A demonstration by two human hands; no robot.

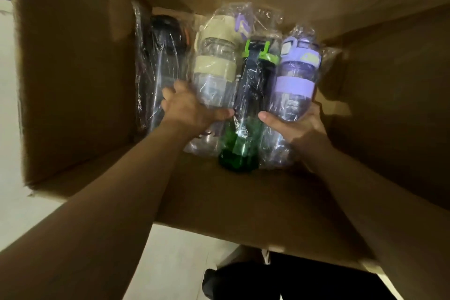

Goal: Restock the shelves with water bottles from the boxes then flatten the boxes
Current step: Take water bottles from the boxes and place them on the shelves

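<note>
Both my arms reach down into a deep cardboard box point(243, 202). My left hand point(188, 111) grips a plastic-wrapped clear bottle with a cream lid and band point(215, 63). My right hand point(295, 125) grips a wrapped purple bottle point(297, 80) near its base. Between the two sits a wrapped green bottle with a lime-green and black lid point(246, 134), pressed between the held bottles. A dark bottle with a black lid point(162, 61) stands wrapped at the left, behind my left hand. Another purple lid point(242, 25) shows behind the cream one.
The box's tall brown walls point(73, 68) close in on all sides, with a flap at the right point(389, 92). Pale floor point(175, 263) shows below the box's near wall, along with my dark trouser leg and shoe point(280, 280).
</note>
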